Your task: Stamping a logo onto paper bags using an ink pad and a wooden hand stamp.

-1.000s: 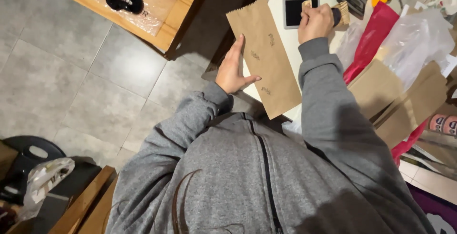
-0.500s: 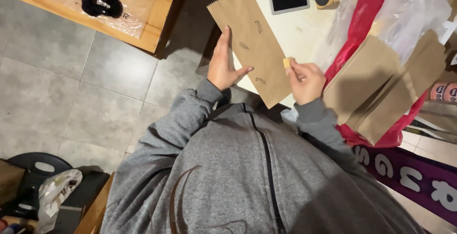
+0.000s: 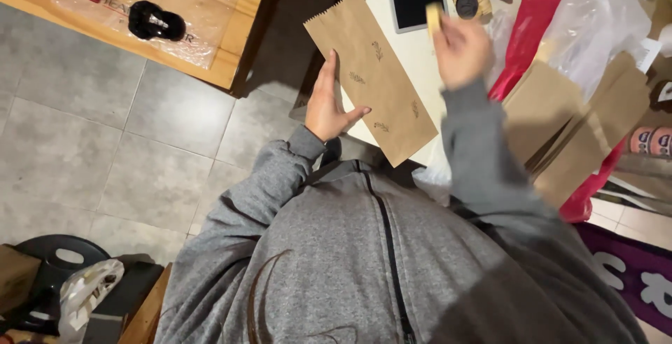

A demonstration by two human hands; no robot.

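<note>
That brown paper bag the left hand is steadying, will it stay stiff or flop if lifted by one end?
The paper bag lies flat and looks empty, so it is probably very light. It looks thin, so lifted by one end it would likely bend. With only the left hand at its edge, it may slide on the smooth white table.

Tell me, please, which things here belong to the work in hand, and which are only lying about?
In use:
left hand steadying the brown paper bag
right hand holding a small wooden stamp
black ink pad

Lying about:
red bag
clear plastic bags
black object on the wooden table
</note>
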